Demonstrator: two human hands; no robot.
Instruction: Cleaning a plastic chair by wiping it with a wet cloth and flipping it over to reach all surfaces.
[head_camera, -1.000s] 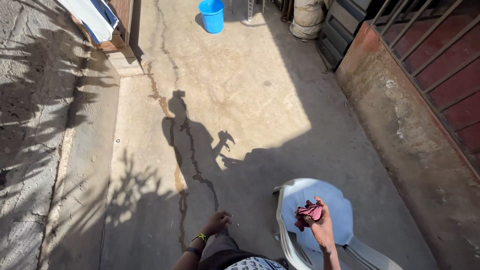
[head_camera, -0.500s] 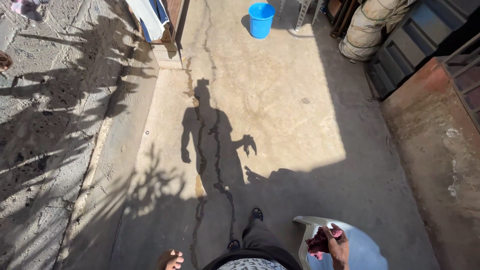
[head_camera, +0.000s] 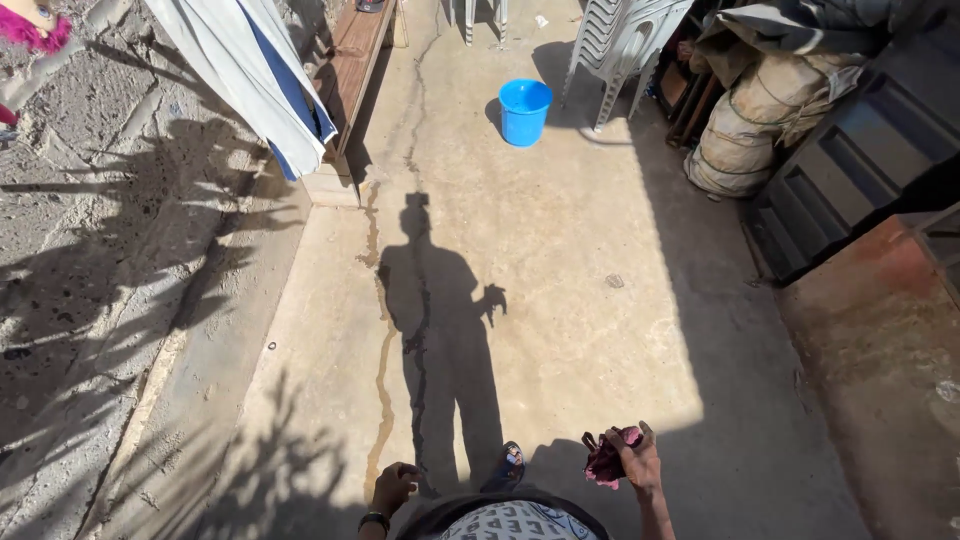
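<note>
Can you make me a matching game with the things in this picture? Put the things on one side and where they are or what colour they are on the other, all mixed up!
Things:
1. bucket
2. crumpled cloth
3. stacked plastic chairs
4. left hand

Descriptions:
A. dark red, held in the right hand
B. empty, closed in a loose fist, low near the body
C. bright blue, standing on the concrete floor
D. pale grey, just right of the bucket

Pairs: 1-C, 2-A, 3-D, 4-B
</note>
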